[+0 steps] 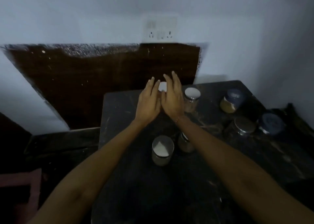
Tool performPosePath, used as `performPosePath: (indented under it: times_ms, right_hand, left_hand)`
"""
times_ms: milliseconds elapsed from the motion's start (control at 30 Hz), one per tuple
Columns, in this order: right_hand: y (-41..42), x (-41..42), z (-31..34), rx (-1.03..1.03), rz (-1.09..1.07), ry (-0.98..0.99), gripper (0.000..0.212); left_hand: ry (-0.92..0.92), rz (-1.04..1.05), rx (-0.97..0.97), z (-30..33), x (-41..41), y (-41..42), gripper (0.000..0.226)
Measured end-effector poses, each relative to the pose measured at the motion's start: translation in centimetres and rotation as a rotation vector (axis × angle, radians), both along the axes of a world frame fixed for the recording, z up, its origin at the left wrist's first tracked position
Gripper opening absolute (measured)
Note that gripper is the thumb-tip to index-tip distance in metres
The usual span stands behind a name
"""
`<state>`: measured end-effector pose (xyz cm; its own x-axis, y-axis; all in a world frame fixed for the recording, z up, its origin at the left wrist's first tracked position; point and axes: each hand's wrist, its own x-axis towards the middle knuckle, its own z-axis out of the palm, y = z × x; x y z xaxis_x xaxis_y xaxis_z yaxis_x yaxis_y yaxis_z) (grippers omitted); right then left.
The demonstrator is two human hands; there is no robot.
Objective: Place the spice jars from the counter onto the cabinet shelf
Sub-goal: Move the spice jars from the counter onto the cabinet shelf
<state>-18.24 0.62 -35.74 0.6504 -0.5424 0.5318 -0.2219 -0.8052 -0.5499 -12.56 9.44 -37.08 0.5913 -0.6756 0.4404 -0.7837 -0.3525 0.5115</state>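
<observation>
Seven jars were in view on the dark stone desk (136,181). Five had shiny metal lids: one held between the two hands (162,86), one clear glass jar beside them (191,97), one near jar with a bright lid (162,149), one partly hidden under the right forearm (184,143), and one further right (243,126). Two had dark blue lids: one with yellow-brown powder (232,100) and one at the far right (271,123). Two bare hands showed, the left hand (149,103) and the right hand (172,98). One white switch plate (159,28) sat on the wall.
</observation>
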Motion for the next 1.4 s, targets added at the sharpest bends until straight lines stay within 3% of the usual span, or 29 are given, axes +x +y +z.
performPosePath:
  times_ms: [200,300,400,567,733,800,867,1000,1267,1400]
  right_hand:
    - [4.1,-6.7,-8.3,0.251,0.088,0.211,0.048]
    - [5.2,-8.8,-10.1,0.284,0.163,0.297,0.038]
    - [5.6,-10.3,-11.0,0.349,0.182,0.314,0.039]
    - [5.4,-11.7,-12.0,0.535,0.282,0.388,0.064]
    - [4.4,-11.0,-11.8,0.501,0.303,0.535,0.101]
    - [4.0,-10.4,-11.3,0.472,0.301,0.494,0.095]
    - [3.3,-9.8,-10.1,0.513,0.299,0.412,0.084]
    - [1.0,-8.2,-6.0,0.775,0.334,0.271,0.071]
    - [-2.5,-4.7,2.0,1.011,0.521,-0.001,0.054]
    - [-3.0,-2.9,4.9,1.136,0.554,-0.134,0.045]
  left_hand:
    - [0.472,-0.133,0.068,-8.4,-5.7,4.1,0.049]
    - [0.604,-0.156,0.073,-10.4,-7.3,5.2,0.03]
    - [0.681,-0.151,0.037,-10.7,-7.7,5.6,0.027]
    - [0.706,-0.133,0.121,-10.0,-6.7,5.2,0.029]
    - [0.675,-0.076,0.193,-9.2,-6.5,4.0,0.03]
    - [0.732,-0.08,0.186,-8.6,-6.2,3.7,0.029]
    - [0.924,-0.079,0.09,-7.5,-5.4,3.7,0.028]
    - [1.256,-0.157,-0.051,-3.7,-3.2,4.2,0.042]
    - [1.163,-0.448,-0.172,3.4,-0.2,3.5,0.06]
    - [1.206,-0.559,-0.24,5.8,0.7,2.4,0.098]
